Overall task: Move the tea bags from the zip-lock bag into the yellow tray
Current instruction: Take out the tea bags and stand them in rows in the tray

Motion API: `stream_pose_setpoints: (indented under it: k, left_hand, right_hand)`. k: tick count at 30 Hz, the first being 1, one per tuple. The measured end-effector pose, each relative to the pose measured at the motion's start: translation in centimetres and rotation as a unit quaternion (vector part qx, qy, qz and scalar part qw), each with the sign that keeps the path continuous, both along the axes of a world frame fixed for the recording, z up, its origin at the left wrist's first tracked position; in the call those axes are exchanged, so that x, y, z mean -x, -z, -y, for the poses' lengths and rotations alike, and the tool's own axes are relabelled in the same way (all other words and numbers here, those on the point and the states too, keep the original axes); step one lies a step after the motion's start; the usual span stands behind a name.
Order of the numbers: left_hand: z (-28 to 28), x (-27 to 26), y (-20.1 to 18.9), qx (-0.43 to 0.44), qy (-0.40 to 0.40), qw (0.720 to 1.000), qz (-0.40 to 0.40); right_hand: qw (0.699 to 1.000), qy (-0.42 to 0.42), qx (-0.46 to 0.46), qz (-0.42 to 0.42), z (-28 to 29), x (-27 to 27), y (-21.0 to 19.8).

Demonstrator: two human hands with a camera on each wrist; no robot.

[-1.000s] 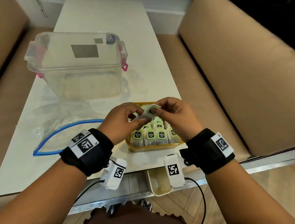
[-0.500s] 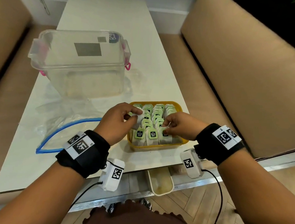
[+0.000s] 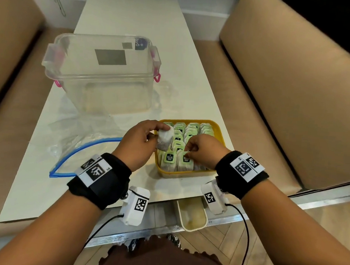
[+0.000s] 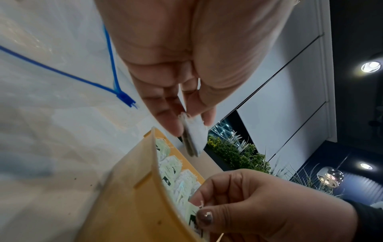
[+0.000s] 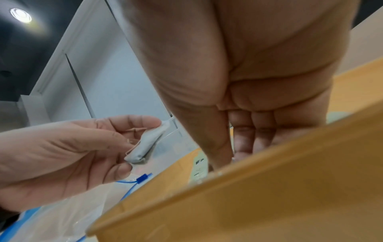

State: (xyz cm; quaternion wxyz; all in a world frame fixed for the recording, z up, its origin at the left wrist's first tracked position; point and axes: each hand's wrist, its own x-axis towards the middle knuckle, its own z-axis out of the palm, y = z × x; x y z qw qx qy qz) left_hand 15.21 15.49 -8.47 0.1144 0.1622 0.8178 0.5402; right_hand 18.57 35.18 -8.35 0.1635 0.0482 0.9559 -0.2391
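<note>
The yellow tray (image 3: 186, 174) sits near the table's front edge, packed with rows of green-tagged tea bags (image 3: 180, 136). My left hand (image 3: 160, 132) pinches a loose white tea bag (image 3: 165, 140) just above the tray's left rim; the left wrist view shows it edge-on (image 4: 193, 139) between thumb and fingers. My right hand (image 3: 188, 152) reaches into the tray's front row and pinches the top of a tea bag (image 3: 186, 160) there. The clear zip-lock bag (image 3: 83, 140) with its blue zip lies open on the table to the left of the tray.
A clear plastic box (image 3: 100, 73) with pink latches stands behind the zip-lock bag. Beige sofas flank the white table (image 3: 173, 52). A small cream container (image 3: 192, 217) hangs below the table's front edge.
A second ago both hands held tea bags together above the tray. My right hand has dropped to the front row, while my left hand has moved left with one tea bag.
</note>
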Motion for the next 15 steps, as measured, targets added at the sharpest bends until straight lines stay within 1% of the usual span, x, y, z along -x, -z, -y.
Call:
stream_pose_setpoints:
  k: [2,5,8,11,12,15]
  left_hand:
    - [0.0,-0.1,-0.1,-0.004,0.0,1.0,0.003]
    - [-0.1,-0.2,-0.3,-0.007,0.001,1.0,0.01]
    - [-0.2,-0.3,-0.5,-0.013,0.005,1.0,0.018]
    - [-0.3,-0.4,-0.7,-0.036,0.006,0.999,0.04]
    - [-0.4,-0.4,-0.8,-0.051,0.005,0.997,0.053]
    - [-0.6,-0.3,-0.8,-0.074,0.006,0.994,0.081]
  right_hand:
    - [1.0,-0.004,0.001,0.005,0.1,0.0,0.0]
    - [0.999,0.002,0.029,0.023,0.2,0.0,0.0]
    - [1.0,-0.006,0.013,0.016,0.2,-0.2,-0.2]
    - [1.0,0.005,0.009,-0.022,-0.1,-0.3,-1.0]
    - [0.999,0.014,0.027,-0.044,-0.3,-0.4,-1.4]
    - [0.986,0.03,0.119,-0.113,-0.3,-0.8,-2.8]
